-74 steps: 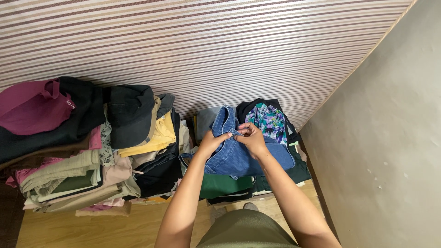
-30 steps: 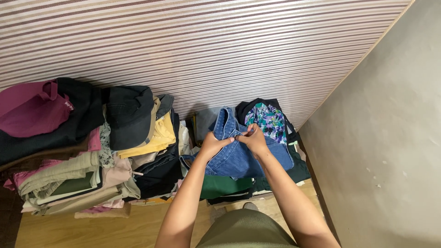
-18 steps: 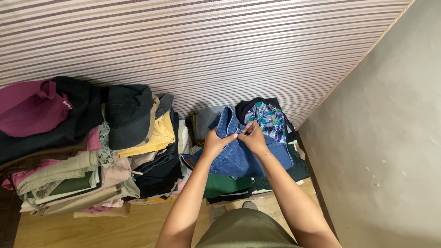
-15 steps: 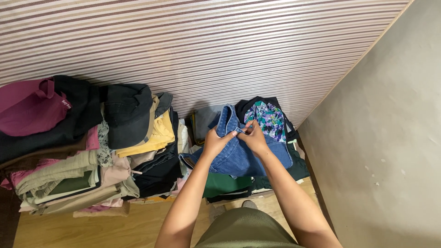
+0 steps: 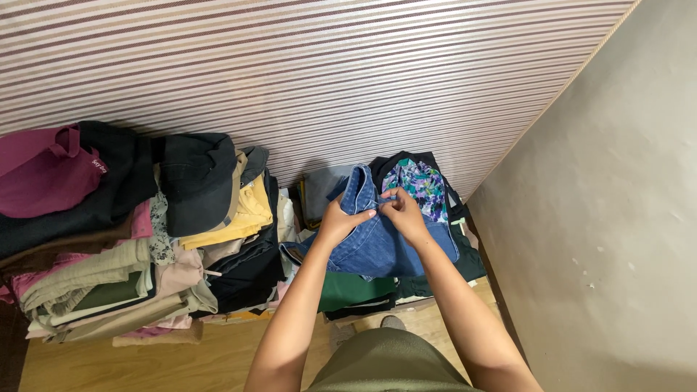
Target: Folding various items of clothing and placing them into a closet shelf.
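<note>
One head-worn camera looks steeply down from above, fairly near, toward the striped wall (image 5: pixel 348 80) ahead.

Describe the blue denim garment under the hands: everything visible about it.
The blue denim garment is mid-blue, sturdy woven cloth with paler stitched seams. It lies partly folded atop a stack of folded clothes by the striped wall, over a green folded piece and beside a floral patterned fabric. One narrow end stands raised toward the wall. The left hand grips its raised fold; the right hand pinches the cloth beside it. Its exact type cannot be told.
</note>
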